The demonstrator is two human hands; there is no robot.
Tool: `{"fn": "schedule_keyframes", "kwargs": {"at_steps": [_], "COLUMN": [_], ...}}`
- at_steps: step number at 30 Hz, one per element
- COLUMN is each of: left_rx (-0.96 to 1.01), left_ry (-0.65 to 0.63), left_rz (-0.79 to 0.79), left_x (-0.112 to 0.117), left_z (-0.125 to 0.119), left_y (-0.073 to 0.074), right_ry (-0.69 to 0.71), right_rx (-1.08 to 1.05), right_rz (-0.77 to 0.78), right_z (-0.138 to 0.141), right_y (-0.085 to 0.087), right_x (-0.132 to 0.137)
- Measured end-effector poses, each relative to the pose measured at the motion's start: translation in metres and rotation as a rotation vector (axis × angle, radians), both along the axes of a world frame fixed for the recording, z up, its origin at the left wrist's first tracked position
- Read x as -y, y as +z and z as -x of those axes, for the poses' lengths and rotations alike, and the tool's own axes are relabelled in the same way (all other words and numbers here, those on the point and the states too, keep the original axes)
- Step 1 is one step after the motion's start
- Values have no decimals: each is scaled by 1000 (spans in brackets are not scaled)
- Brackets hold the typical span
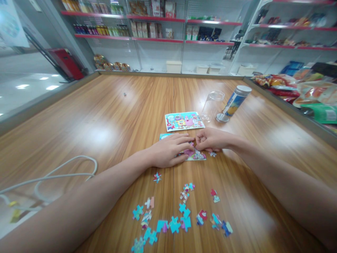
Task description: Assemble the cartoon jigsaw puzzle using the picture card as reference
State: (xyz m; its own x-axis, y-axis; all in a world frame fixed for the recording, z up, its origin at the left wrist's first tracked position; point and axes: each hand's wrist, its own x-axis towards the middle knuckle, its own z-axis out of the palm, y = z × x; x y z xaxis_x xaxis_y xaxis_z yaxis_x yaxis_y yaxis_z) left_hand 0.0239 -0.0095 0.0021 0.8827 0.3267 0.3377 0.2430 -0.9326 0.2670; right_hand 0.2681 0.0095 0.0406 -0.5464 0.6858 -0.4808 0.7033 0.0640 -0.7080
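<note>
A partly joined jigsaw puzzle (199,155) with cartoon figures lies on the wooden table. Across its middle rests my left hand (170,149), flat with fingers stretched out, hiding much of it. At the puzzle's right side my right hand (212,138) is closed, thumb and fingers pinched together; what they hold, if anything, is hidden. A small loose puzzle piece (212,154) lies just below my right hand. Beyond both hands is a cartoon picture card (184,121). Nearer to me, several loose pieces are scattered, among them a blue one (174,224) and a red one (157,177).
A clear plastic cylinder (212,105) and a printed tube (235,102) with a silver cap stand right of the card, near a round lid (222,117). A white cable (65,174) loops at left. Snack packages (313,92) lie past the right edge; shelves stand behind.
</note>
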Motion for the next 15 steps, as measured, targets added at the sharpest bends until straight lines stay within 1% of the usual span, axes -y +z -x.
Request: {"fn": "schedule_keyframes", "kwargs": {"at_steps": [15], "left_rx": [-11], "left_ry": [6], "left_rz": [5], "left_x": [0], "left_z": [-1], "left_y": [1], "right_ry": [44], "right_rx": [52], "right_rz": [5], "right_z": [-1], "right_y": [4], "right_x": [2]}}
